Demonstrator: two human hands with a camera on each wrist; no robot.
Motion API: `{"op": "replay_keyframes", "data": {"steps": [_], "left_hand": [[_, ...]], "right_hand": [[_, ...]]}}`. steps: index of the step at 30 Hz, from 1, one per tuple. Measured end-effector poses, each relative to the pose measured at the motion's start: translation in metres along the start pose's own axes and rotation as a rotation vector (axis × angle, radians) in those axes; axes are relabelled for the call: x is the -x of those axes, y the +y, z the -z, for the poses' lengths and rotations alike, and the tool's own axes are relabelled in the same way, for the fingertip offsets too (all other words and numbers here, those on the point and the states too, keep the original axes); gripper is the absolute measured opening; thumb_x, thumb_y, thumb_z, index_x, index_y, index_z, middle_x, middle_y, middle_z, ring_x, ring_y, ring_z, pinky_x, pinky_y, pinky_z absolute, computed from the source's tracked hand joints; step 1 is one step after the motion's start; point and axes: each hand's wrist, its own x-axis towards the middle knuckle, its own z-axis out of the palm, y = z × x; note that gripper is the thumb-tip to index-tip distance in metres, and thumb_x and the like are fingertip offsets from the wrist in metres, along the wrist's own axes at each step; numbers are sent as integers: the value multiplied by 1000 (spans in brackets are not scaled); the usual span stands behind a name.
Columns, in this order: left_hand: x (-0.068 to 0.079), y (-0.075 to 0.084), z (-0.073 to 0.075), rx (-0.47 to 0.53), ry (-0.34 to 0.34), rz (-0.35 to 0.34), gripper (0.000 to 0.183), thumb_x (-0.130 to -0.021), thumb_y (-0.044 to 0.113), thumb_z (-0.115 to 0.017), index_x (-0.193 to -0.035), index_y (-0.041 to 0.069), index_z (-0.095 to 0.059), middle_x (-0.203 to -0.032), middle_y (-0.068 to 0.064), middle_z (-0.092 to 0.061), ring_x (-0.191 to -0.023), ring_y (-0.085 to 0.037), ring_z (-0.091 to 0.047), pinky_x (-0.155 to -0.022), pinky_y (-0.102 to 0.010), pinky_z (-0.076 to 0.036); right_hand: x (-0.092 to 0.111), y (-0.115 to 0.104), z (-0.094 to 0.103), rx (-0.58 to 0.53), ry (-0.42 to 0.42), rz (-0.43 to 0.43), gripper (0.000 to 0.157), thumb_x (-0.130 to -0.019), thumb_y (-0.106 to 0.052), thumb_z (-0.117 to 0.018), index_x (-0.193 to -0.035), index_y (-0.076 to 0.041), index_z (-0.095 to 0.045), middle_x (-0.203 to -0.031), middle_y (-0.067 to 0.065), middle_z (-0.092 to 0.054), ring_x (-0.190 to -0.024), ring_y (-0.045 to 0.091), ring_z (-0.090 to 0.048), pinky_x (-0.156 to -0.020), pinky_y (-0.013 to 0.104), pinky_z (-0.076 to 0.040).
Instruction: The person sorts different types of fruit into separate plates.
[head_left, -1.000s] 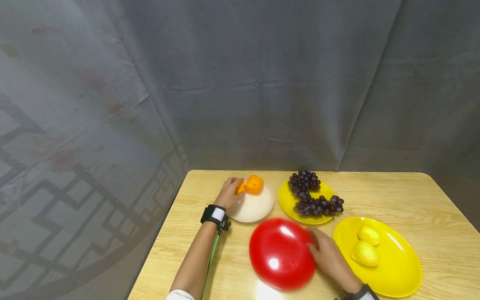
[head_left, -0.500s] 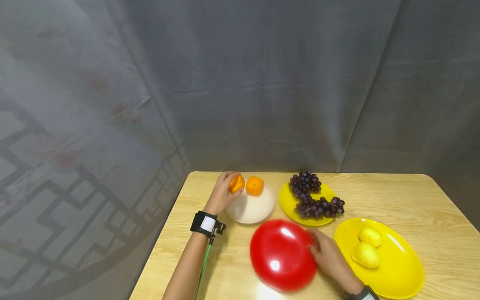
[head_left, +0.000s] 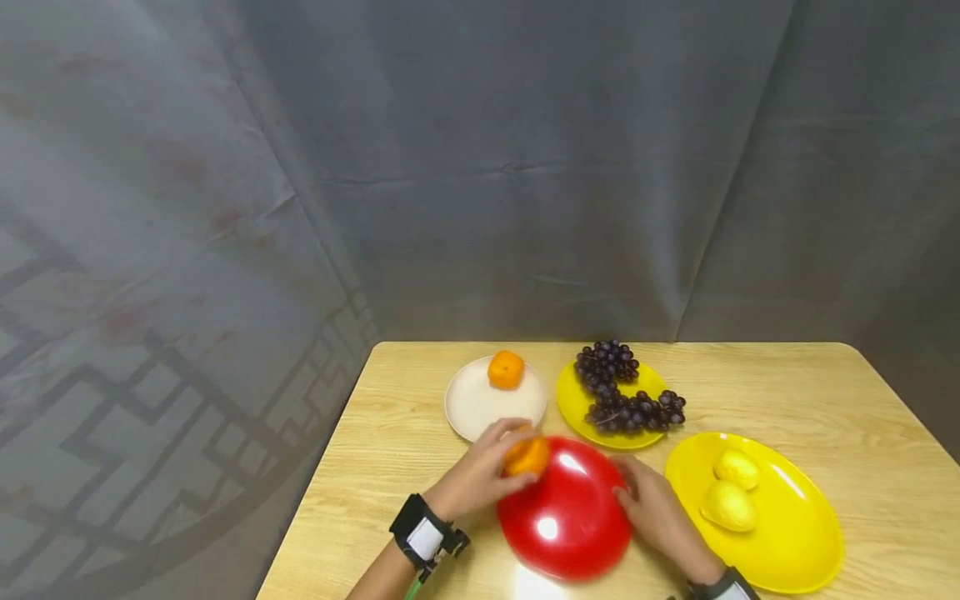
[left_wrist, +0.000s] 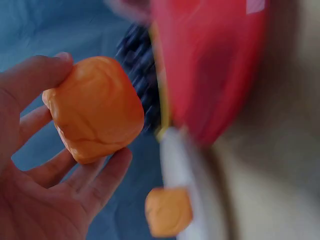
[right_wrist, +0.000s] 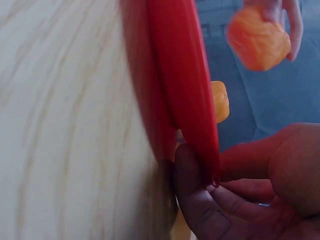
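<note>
My left hand (head_left: pixel 483 475) holds an orange mandarin (left_wrist: pixel 97 110) between thumb and fingers, above the upper left edge of the red plate (head_left: pixel 566 533). The mandarin has a squarish, dimpled skin. My right hand (head_left: pixel 660 517) pinches the right rim of that plate; in the right wrist view its thumb and fingers lie on either side of the rim. A second mandarin (head_left: pixel 506 370) sits on the small white plate (head_left: pixel 480 408) behind my left hand.
Dark grapes (head_left: pixel 626 408) lie on a round yellow plate (head_left: pixel 573 404), some hanging over its right edge. Two lemons (head_left: pixel 730 506) rest on an oval yellow plate (head_left: pixel 795 542) to the right. Grey cloth (head_left: pixel 510 208) hangs behind the wooden table (head_left: pixel 765 383).
My left hand has lifted one mandarin off the white plate and carried it right and nearer, to over the red plate. The right hand has stayed at the red plate's rim.
</note>
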Motion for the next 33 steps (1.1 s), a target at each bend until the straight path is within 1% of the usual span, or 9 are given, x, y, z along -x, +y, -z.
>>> {"op": "replay_keyframes", "data": {"steps": [4,8,13,19,22,25,27,30,33], "left_hand": [[13,8,-21,7,-82,-17,58,-88,36,-69,-141,27,-47,-143,-3,-41,-126,-13,-40,-101,-34,-44],[20,10,-34,17,-137,-8,59,-88,38,-68,-142,29,-46,-142,-2,-40,-125,-13,-40,-101,-34,-44],[23,11,-37,13,-152,-17,57,-88,39,-68,-141,28,-47,-141,-2,-40,-123,-14,-42,-100,-32,-44],[23,14,-40,-3,-199,3,58,-89,36,-67,-143,30,-45,-145,0,-35,-123,-11,-42,-100,-30,-44],[24,15,-41,-12,-204,-2,60,-89,38,-67,-144,30,-43,-147,1,-34,-125,-11,-41,-101,-30,-43],[21,14,-37,-25,-188,-18,63,-88,45,-66,-145,29,-43,-147,1,-34,-128,-12,-39,-103,-32,-42],[17,13,-30,-21,-176,-2,65,-87,50,-65,-145,30,-42,-148,2,-34,-131,-13,-36,-103,-34,-41],[7,8,-13,-22,-142,41,65,-89,52,-62,-147,30,-40,-150,1,-34,-132,-14,-34,-102,-39,-43],[-8,-2,7,-29,-75,68,64,-91,50,-60,-147,29,-39,-149,0,-36,-133,-12,-33,-102,-41,-43]], "right_hand": [[-2,-1,2,-4,1,12,43,-86,1,-63,-128,-2,-56,-123,20,-62,-113,37,-56,-90,54,-50],[-4,-2,3,3,-1,23,43,-86,1,-63,-129,0,-55,-123,21,-61,-114,37,-55,-90,54,-49],[-5,-2,4,8,-7,14,42,-87,1,-63,-128,1,-55,-121,21,-62,-111,37,-56,-89,53,-50],[-5,-1,3,1,-14,2,42,-87,1,-62,-129,1,-55,-123,21,-61,-113,37,-56,-90,53,-50],[-4,0,2,-8,-23,-17,43,-88,0,-62,-130,0,-54,-125,20,-60,-115,36,-55,-91,53,-49],[-3,1,1,-15,-22,-18,43,-87,1,-63,-129,0,-55,-124,20,-61,-114,37,-55,-92,53,-49],[-3,1,1,-14,-17,-14,43,-86,1,-63,-128,0,-55,-122,20,-62,-113,36,-56,-92,53,-49],[-3,1,0,-5,-17,-15,42,-87,1,-63,-127,0,-56,-122,20,-62,-113,36,-56,-91,53,-49],[-1,2,-1,1,-18,-23,41,-86,1,-63,-127,0,-56,-122,20,-62,-113,37,-56,-91,53,-49]]}}
